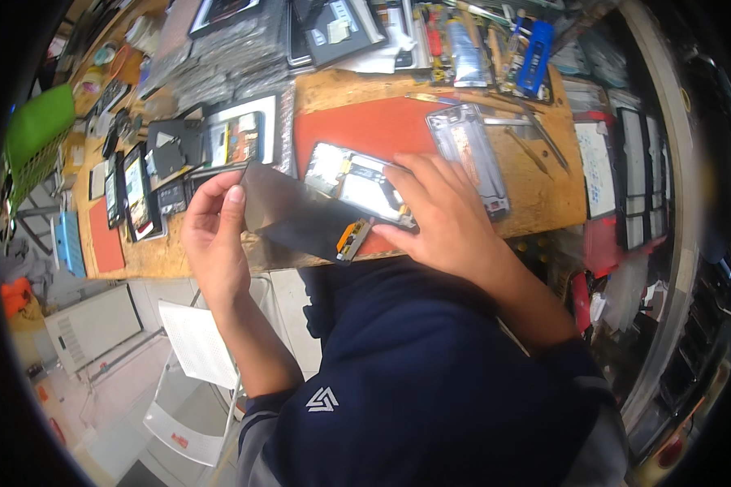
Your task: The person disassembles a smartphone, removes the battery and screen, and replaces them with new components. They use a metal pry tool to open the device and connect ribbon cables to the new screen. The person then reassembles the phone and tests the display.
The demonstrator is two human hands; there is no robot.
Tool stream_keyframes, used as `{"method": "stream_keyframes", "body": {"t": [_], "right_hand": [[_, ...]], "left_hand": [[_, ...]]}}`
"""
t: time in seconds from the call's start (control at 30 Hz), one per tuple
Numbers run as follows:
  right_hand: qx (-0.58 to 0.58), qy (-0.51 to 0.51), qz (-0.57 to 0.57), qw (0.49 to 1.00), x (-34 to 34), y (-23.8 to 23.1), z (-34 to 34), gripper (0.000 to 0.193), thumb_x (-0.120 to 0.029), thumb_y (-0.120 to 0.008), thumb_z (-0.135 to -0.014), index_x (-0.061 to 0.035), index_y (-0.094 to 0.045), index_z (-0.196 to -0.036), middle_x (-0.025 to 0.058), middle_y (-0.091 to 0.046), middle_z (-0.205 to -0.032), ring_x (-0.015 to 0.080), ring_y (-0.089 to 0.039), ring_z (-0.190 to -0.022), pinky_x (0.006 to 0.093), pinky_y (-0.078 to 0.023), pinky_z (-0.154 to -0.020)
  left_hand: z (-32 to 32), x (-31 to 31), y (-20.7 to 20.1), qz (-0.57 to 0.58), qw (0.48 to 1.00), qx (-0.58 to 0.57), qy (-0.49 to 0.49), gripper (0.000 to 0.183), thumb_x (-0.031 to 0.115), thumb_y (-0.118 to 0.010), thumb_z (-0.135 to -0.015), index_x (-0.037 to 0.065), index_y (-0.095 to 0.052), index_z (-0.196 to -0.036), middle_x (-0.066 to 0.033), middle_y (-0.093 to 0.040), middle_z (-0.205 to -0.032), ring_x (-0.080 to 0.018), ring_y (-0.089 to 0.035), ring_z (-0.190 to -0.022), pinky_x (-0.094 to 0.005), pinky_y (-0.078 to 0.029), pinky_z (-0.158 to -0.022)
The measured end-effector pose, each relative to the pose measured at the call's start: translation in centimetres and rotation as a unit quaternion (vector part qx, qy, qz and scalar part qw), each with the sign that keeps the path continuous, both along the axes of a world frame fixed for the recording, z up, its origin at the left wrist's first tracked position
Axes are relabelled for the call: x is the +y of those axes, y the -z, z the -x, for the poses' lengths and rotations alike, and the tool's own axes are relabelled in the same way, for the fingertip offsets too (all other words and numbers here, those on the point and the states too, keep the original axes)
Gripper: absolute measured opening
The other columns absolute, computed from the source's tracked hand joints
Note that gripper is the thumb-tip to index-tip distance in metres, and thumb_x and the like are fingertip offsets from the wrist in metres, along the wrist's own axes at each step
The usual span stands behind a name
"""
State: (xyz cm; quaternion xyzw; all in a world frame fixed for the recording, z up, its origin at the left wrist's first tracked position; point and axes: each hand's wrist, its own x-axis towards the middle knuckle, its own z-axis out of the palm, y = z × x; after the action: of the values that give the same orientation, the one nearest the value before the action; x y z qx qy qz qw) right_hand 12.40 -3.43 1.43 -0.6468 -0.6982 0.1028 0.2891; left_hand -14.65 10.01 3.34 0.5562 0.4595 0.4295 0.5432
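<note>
Left hand (215,235) fingers pinch the dark display panel (288,213), already lifted; its orange flex connector (351,238) remains by right hand (447,219), fingers pressing the opened phone (357,183).

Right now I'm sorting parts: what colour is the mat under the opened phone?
Red mat, head view.

The dark panel (288,213) looks like smooth, faintly glossy glass or plastic, with a thin orange ribbon (351,238) of matt film at its end. The opened phone (357,183) shows bright bare metal and shiny parts inside. The desk (544,191) is worn, rough wood — scuffed and pale — under a smooth, matt red mat (365,130). The sleeve (430,390) is soft dark cloth.
</note>
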Motion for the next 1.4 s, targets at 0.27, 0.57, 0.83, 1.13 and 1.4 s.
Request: {"method": "stream_keyframes", "body": {"t": [0.27, 0.57, 0.83, 1.13, 1.4], "right_hand": [[-0.062, 0.032, -0.025, 0.997, 2.1, 1.2, 1.2, 0.069, -0.024, -0.093, -0.069, -0.0003, -0.066, -0.128, 0.0146, -0.066, -0.116, 0.0332, -0.062, -0.104, 0.0459, -0.050, -0.092], [-0.092, 0.079, -0.128, 0.984, 8.6, 3.3, -0.5, 0.052, -0.024, -0.091, -0.070, -0.0048, -0.068, -0.113, 0.0152, -0.070, -0.106, 0.0373, -0.066, -0.101, 0.0493, -0.052, -0.093], [0.032, 0.108, -0.044, 0.993, 5.3, 0.3, -3.1, 0.034, -0.018, -0.080, -0.093, 0.0000, -0.074, -0.121, 0.0121, -0.074, -0.104, 0.0236, -0.069, -0.092, 0.0377, -0.054, -0.084], [0.583, 0.042, 0.233, 0.777, -4.1, -0.1, -0.6, 0.021, -0.018, -0.069, -0.109, -0.0002, -0.073, -0.118, 0.0023, -0.075, -0.092, 0.0068, -0.068, -0.076, 0.0236, -0.055, -0.068], [0.624, 0.053, 0.228, 0.745, -4.7, 0.3, -1.0, 0.021, -0.017, -0.068, -0.108, 0.0027, -0.071, -0.116, 0.0068, -0.077, -0.092, 0.0066, -0.070, -0.074, 0.0219, -0.056, -0.066]], "left_hand": [[2.7, -0.1, 1.0, 0.015, 0.998, -0.026, -0.063, 0.027, 0.013, -0.071, -0.106, -0.004, -0.071, -0.127, -0.0084, -0.076, -0.115, -0.0127, -0.071, -0.100, -0.0279, -0.056, -0.090], [1.8, 0.4, 1.6, 0.038, 0.996, -0.065, -0.057, 0.018, 0.009, -0.071, -0.106, -0.002, -0.073, -0.119, -0.0047, -0.076, -0.106, -0.0076, -0.068, -0.091, -0.0216, -0.053, -0.080], [-2.2, 0.0, 3.7, 0.073, 0.997, -0.036, -0.002, 0.016, 0.010, -0.069, -0.106, -0.002, -0.073, -0.117, -0.0042, -0.075, -0.102, -0.0083, -0.067, -0.089, -0.0228, -0.053, -0.079], [-5.4, 0.5, 3.6, 0.085, 0.995, -0.014, 0.052, 0.020, 0.011, -0.070, -0.107, -0.003, -0.073, -0.121, -0.0042, -0.075, -0.105, -0.0072, -0.067, -0.092, -0.0223, -0.053, -0.084], [-6.9, 0.2, 1.8, 0.042, 0.997, -0.039, 0.050, 0.021, 0.012, -0.075, -0.104, -0.003, -0.075, -0.118, -0.0031, -0.075, -0.103, -0.0072, -0.066, -0.091, -0.0217, -0.053, -0.081]]}}
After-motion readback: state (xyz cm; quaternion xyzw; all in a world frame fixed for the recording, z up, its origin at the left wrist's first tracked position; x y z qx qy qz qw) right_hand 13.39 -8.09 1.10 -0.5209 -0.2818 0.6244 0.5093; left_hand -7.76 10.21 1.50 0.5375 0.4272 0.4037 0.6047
